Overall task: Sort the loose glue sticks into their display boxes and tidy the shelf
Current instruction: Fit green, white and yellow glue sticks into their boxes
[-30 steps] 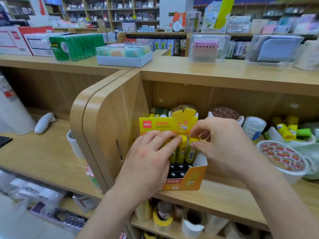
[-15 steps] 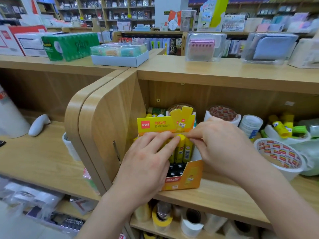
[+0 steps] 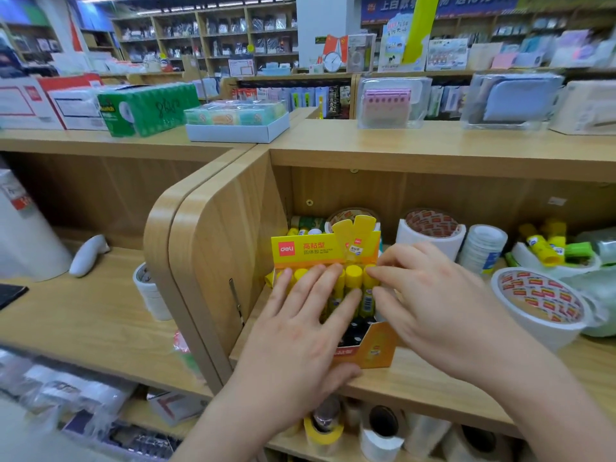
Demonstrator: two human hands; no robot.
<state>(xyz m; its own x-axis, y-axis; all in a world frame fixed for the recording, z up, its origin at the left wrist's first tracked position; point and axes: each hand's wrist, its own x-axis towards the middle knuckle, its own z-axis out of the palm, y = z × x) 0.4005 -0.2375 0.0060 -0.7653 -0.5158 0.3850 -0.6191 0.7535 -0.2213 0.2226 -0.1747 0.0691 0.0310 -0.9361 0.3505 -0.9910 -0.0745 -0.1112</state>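
Note:
A yellow-orange display box [image 3: 373,353] with a printed back card stands on the wooden shelf [image 3: 433,385], at its left end. Several yellow-capped glue sticks [image 3: 353,278] stand in it. My left hand [image 3: 300,325] lies flat over the sticks on the left, fingers straight and pressing on them. My right hand [image 3: 430,301] reaches in from the right, its thumb and forefinger pinching the rightmost glue stick [image 3: 369,295] near its cap. More loose glue sticks [image 3: 543,245] lie in a white tub at the far right.
Large tape rolls [image 3: 540,305] and white rolls [image 3: 430,231] crowd the shelf right of the box. A curved wooden side panel [image 3: 213,261] closes it on the left. Tape rolls [image 3: 380,431] fill the shelf below. Boxed goods [image 3: 236,123] sit on top.
My left hand has flattened and spread wider over the glue sticks. My right hand has shifted slightly, fingertips now pinching the rightmost stick. The camera view moved a little.

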